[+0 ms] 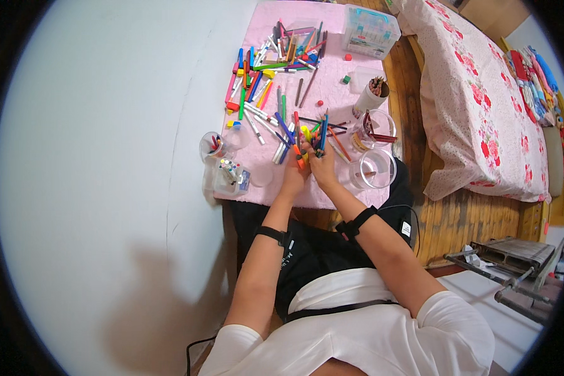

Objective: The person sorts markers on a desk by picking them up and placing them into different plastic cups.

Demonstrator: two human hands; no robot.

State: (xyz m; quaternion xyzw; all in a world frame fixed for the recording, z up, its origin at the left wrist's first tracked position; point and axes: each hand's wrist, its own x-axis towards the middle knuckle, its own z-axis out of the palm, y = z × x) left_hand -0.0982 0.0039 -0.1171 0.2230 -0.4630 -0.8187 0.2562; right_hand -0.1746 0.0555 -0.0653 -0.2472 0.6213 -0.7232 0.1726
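My left hand (297,170) is closed around a few markers, an orange highlighter (299,157) among them. Close against it on the right, my right hand (323,165) grips a bundle of coloured pencils (323,134), mostly blue, their tips pointing away from me. A yellow highlighter (306,133) stands out between the hands. White-barrelled markers (260,113) and loose pencils lie around them on the pink cloth (263,152). To the right are a clear tub holding dark red pencils (384,138) and another clear round tub (373,169) with a short pencil in it.
Mixed pens and markers (289,44) are heaped at the table's far side, near a lidded plastic case (371,32). A white cylinder of pencils (370,97) stands at the right edge. At the left are a clear cup (212,145) and a box of markers (231,177), beside the wall.
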